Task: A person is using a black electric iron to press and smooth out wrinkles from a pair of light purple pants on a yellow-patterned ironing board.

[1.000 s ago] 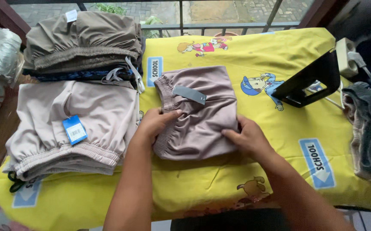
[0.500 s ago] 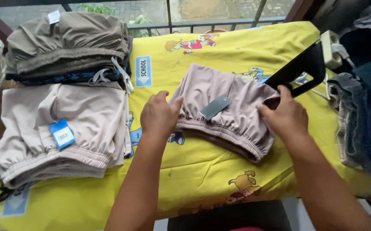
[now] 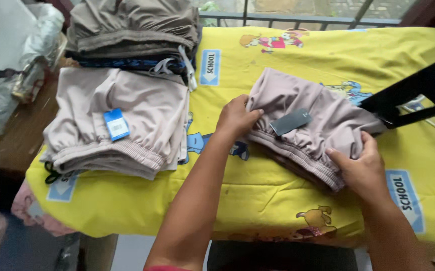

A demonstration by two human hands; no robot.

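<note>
mauve folded shorts gripped at both ends: left hand fingers pinching, right hand fingers clamped on waistband.

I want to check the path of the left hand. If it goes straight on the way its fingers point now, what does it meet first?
The left hand points right, already gripping the folded mauve garment; past that, probably its dark tag.

Top pile: running off the upper edge.
Black stand: being cut by the right edge.
Shorts: underside lying hidden.
Right hand: fingertips tucking under the waistband, unseen.
Plastic bag: contents blurring.
</note>
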